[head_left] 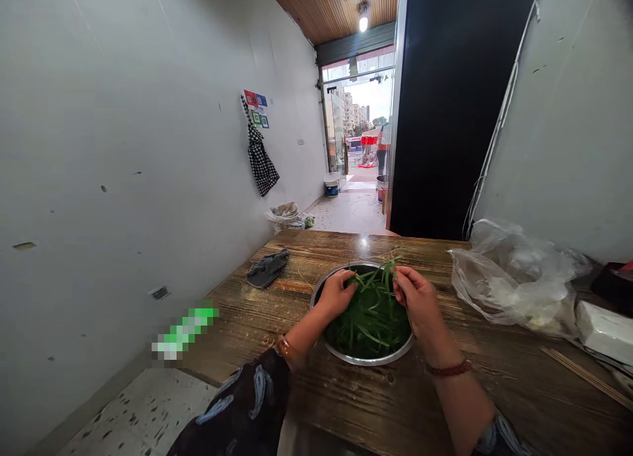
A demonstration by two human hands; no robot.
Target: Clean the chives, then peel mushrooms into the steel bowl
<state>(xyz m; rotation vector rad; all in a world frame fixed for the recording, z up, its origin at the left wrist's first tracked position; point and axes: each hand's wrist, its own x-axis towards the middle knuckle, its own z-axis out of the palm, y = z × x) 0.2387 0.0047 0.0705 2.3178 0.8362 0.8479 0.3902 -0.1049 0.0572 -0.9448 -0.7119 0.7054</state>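
Observation:
A round metal bowl (368, 362) stands on the wooden table, holding a heap of long green leaves (368, 317) that look like leafy vegetable blades. Over its left side, my left hand (339, 292) has its fingers closed on some of the green leaves. Above the bowl's right rim, my right hand (414, 294) pinches a few more blades between thumb and fingers. Several strands stretch upward between the two hands. The fingertips are partly hidden by the leaves.
On the wooden table (356, 403) lie a dark grey cloth (268, 269), a clear plastic bag (514, 278), a white tissue pack (604, 329) and thin wooden sticks (588, 377). A grey wall (123, 146) runs along the left. Beyond is a glass door (339, 133).

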